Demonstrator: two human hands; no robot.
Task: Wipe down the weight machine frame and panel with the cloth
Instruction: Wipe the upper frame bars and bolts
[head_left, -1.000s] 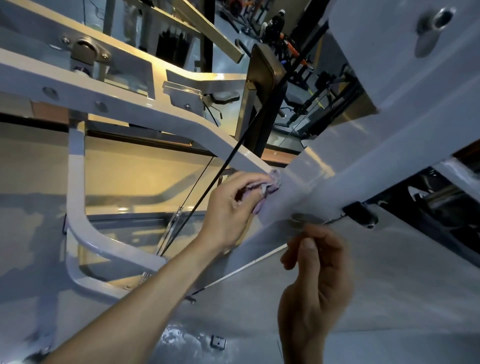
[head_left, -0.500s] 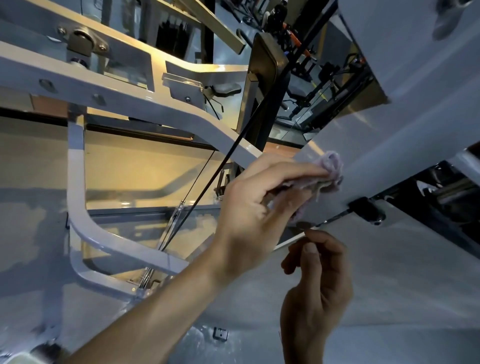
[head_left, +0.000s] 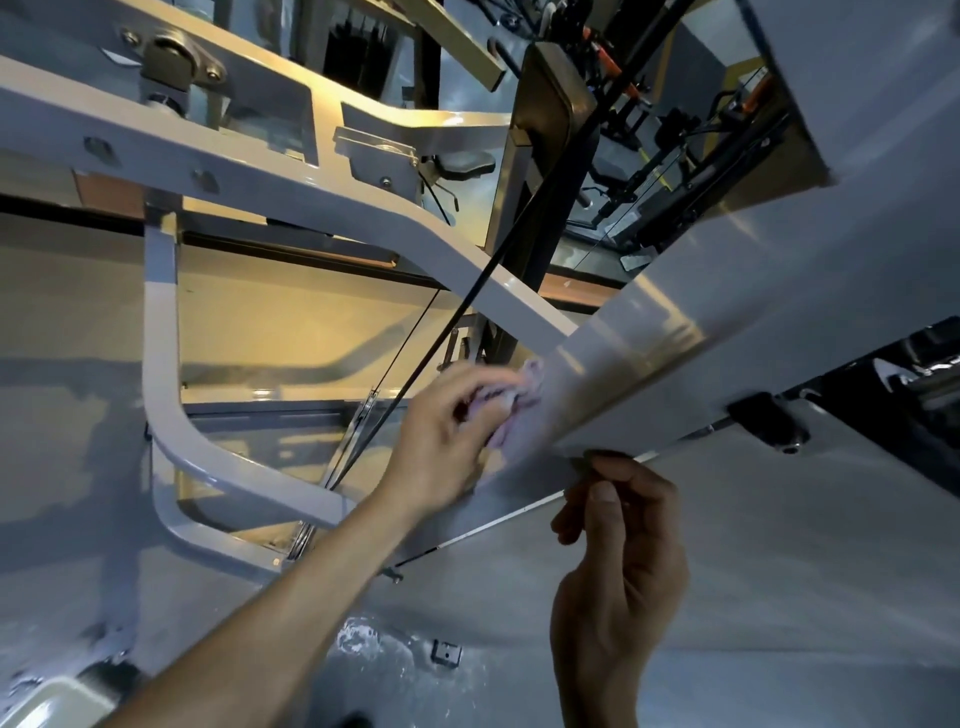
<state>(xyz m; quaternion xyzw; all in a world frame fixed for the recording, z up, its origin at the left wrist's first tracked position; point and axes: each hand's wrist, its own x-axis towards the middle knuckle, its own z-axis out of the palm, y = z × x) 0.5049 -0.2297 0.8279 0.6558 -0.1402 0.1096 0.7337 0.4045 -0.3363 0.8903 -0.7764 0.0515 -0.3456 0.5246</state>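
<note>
Head view, looking along the white machine frame (head_left: 322, 192) toward a grey panel (head_left: 701, 332) that slants across the right half.

Left hand (head_left: 441, 447): reaches in from lower left, forearm bare. Fingers curled round a bunched pale lilac cloth (head_left: 511, 410). The cloth sits at the fingertips, on the far side of the palm, and sticks out past them to the right. The exposed wad touches the panel's left end, close to where the curved frame bar meets the panel. The hand is blurred, so single finger positions are not readable.

Right hand (head_left: 618, 561): comes up from the bottom edge, below the panel's lower edge. Fingers curled inward, thumb (head_left: 602, 499) up. The fingertips lie at the thin metal strip (head_left: 519, 514) that runs under the panel; cannot tell whether they pinch it or only touch it. This hand is apart from the cloth, lower and to the right of it.

A black cable (head_left: 467, 322) runs diagonally from top right to lower left, passing behind the left hand. A black bracket (head_left: 769, 421) sits on the panel's lower edge, to the right of both hands. A curved frame loop (head_left: 171, 431) lies at left, well apart from the cloth. Floor (head_left: 779, 597) grey, with a wet-looking patch (head_left: 374, 649) between the forearms.
</note>
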